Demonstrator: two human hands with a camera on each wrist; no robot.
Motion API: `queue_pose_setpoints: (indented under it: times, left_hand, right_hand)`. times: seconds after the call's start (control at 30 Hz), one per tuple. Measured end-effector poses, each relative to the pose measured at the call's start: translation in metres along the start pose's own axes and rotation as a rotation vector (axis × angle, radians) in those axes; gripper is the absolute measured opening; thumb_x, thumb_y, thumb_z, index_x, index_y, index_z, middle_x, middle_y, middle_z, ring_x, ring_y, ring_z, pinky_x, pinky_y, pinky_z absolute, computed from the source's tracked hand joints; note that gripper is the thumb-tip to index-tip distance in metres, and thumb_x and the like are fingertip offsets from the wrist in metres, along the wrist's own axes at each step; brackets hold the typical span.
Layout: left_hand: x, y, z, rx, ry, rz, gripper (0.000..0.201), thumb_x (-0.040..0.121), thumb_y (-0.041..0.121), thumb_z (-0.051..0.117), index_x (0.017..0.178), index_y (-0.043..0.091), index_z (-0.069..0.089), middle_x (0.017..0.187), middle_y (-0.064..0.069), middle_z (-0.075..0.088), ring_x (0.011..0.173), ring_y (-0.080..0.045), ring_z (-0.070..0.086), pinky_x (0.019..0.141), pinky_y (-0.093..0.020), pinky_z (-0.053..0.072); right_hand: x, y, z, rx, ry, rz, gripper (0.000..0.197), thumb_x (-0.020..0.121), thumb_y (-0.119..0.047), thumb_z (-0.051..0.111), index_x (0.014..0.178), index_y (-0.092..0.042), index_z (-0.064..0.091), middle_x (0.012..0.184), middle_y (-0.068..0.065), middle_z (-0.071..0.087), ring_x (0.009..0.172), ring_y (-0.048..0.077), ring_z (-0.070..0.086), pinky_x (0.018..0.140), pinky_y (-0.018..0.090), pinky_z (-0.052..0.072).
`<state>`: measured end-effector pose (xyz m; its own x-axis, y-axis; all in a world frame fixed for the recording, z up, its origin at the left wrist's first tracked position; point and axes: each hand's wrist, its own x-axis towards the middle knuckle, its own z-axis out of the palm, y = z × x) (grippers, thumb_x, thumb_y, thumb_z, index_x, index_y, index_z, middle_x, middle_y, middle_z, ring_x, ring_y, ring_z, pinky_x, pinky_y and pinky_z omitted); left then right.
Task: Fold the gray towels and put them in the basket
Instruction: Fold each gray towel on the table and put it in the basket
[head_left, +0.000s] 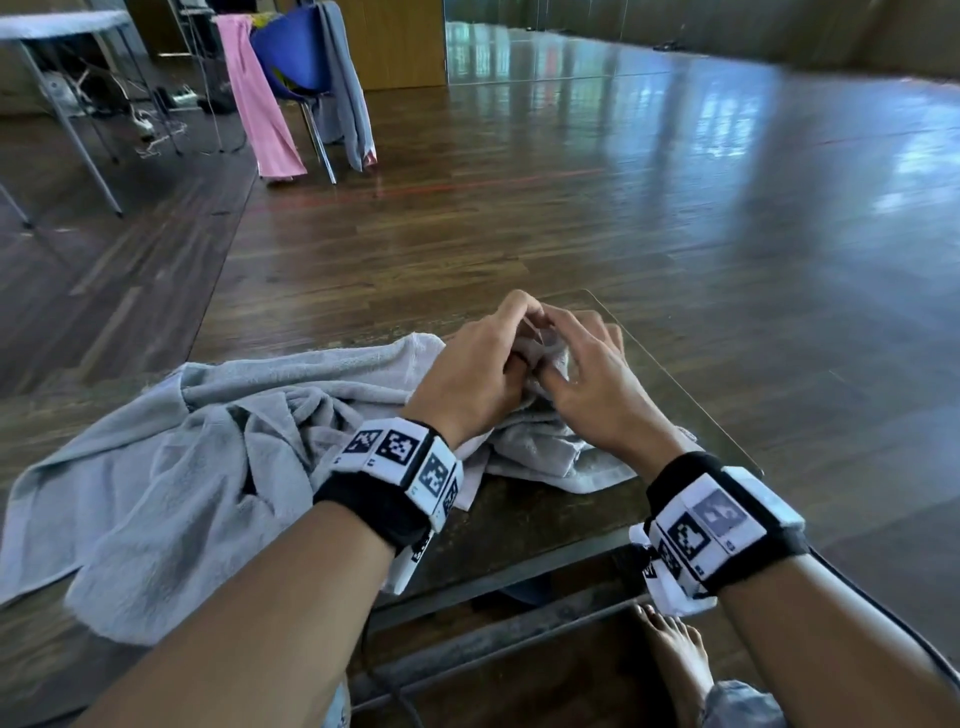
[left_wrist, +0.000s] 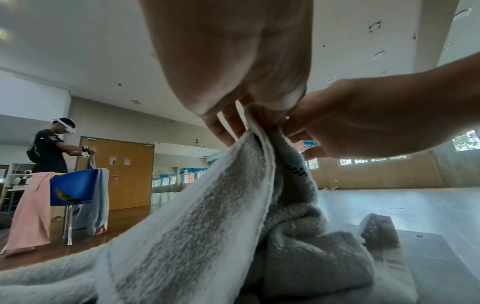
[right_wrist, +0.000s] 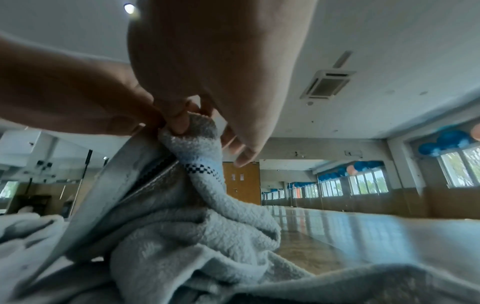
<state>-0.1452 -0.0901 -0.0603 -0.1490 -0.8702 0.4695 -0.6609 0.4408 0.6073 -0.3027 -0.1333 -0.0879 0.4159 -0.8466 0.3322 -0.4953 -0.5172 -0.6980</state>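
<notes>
A crumpled gray towel (head_left: 197, 467) lies spread over a small low table (head_left: 545, 519), one end trailing off at the left. My left hand (head_left: 511, 338) and right hand (head_left: 558, 353) meet at its far right part, and both pinch the same raised corner. In the left wrist view my left hand (left_wrist: 249, 117) holds the towel (left_wrist: 207, 216) by its hemmed edge, with the right hand (left_wrist: 350, 123) coming in from the right. In the right wrist view my right hand (right_wrist: 192, 119) pinches the towel (right_wrist: 197, 236) just above a blue checkered band. No basket is in view.
At the back left stands a blue chair (head_left: 291, 57) draped with a pink towel (head_left: 260, 104) and another gray towel (head_left: 348, 88), next to a white folding table (head_left: 57, 26). Another person (left_wrist: 49, 150) stands behind that chair. A bare foot (head_left: 675, 654) and cables lie under my table.
</notes>
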Motion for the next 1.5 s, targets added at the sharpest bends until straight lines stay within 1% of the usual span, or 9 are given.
queue_pose_setpoints:
  times: [0.23,0.37,0.5,0.63,0.9,1.07,1.2,1.3,1.5]
  left_hand:
    - [0.0,-0.015,-0.004,0.228,0.048,-0.055,0.022,0.082,0.01,0.063,0.101,0.018,0.054,0.085,0.003,0.063,0.079,-0.017,0.059,0.07,-0.042,0.051]
    - [0.0,-0.026,-0.01,0.362,-0.02,-0.236,0.006,0.082,0.029,0.063,0.084,0.023,0.062,0.079,0.008,0.064,0.078,-0.016,0.061,0.07,-0.041,0.056]
    - [-0.002,-0.031,-0.018,0.294,0.018,-0.341,0.014,0.085,0.035,0.057,0.082,0.021,0.06,0.072,0.007,0.063,0.072,-0.018,0.062,0.062,-0.034,0.053]
    - [-0.001,-0.034,-0.03,0.226,0.155,-0.335,0.006,0.094,0.023,0.056,0.093,0.018,0.054,0.072,0.002,0.062,0.069,-0.021,0.062,0.062,-0.036,0.051]
    - [-0.017,-0.055,-0.053,0.353,0.157,-0.359,0.046,0.089,0.062,0.059,0.077,0.017,0.059,0.069,0.003,0.059,0.065,-0.017,0.056,0.057,-0.034,0.045]
    - [-0.032,-0.061,-0.052,0.324,0.061,-0.393,0.048,0.097,0.057,0.048,0.077,0.013,0.052,0.067,-0.002,0.055,0.063,-0.023,0.053,0.056,-0.035,0.04]
    - [-0.04,-0.057,-0.049,0.379,-0.466,-0.593,0.063,0.091,0.071,0.041,0.096,0.013,0.066,0.082,-0.009,0.071,0.074,-0.025,0.064,0.069,-0.036,0.051]
    - [-0.044,-0.058,-0.052,0.419,-0.762,-0.616,0.059,0.082,0.074,0.055,0.063,0.018,0.057,0.059,0.007,0.055,0.058,-0.012,0.051,0.058,-0.028,0.038]
    - [-0.036,-0.066,-0.044,0.26,-0.509,-0.55,0.026,0.089,0.042,0.068,0.078,0.019,0.066,0.075,0.006,0.062,0.074,-0.013,0.056,0.073,-0.031,0.046]
  right_hand:
    - [-0.001,0.007,-0.011,-0.148,0.215,0.009,0.018,0.081,-0.029,0.071,0.081,-0.028,0.053,0.088,-0.015,0.051,0.09,0.013,0.044,0.071,0.013,0.032]
    - [0.001,0.009,-0.022,-0.097,0.348,0.044,0.019,0.079,-0.012,0.064,0.073,-0.016,0.047,0.059,-0.007,0.048,0.057,0.006,0.043,0.051,0.024,0.032]
    - [0.002,0.015,-0.032,-0.092,0.412,0.1,0.027,0.079,-0.018,0.076,0.069,-0.012,0.052,0.056,-0.008,0.052,0.059,0.008,0.046,0.055,0.027,0.033]
    - [0.001,0.021,-0.043,-0.012,0.476,0.11,0.034,0.074,-0.033,0.085,0.067,-0.017,0.056,0.053,-0.014,0.055,0.052,-0.001,0.047,0.049,0.009,0.033]
    - [-0.007,0.029,-0.061,0.279,0.366,0.068,0.005,0.086,-0.041,0.077,0.085,-0.037,0.074,0.073,-0.018,0.068,0.067,0.001,0.059,0.06,0.016,0.048]
    - [-0.012,0.034,-0.047,0.15,0.333,0.187,0.009,0.095,-0.03,0.065,0.089,-0.024,0.069,0.074,-0.009,0.065,0.06,0.004,0.053,0.051,0.015,0.043]
    - [-0.018,0.035,-0.051,-0.139,-0.307,0.23,0.017,0.096,-0.025,0.061,0.09,-0.015,0.073,0.081,0.005,0.073,0.068,0.015,0.06,0.061,0.031,0.048]
    - [-0.022,0.037,-0.055,-0.287,-0.627,0.24,0.016,0.091,-0.031,0.065,0.081,-0.023,0.076,0.078,-0.002,0.072,0.068,0.012,0.063,0.063,0.03,0.049]
    - [-0.014,0.035,-0.036,-0.166,-0.232,0.176,0.009,0.089,-0.037,0.072,0.086,-0.03,0.076,0.094,-0.014,0.07,0.089,0.005,0.063,0.078,0.03,0.045]
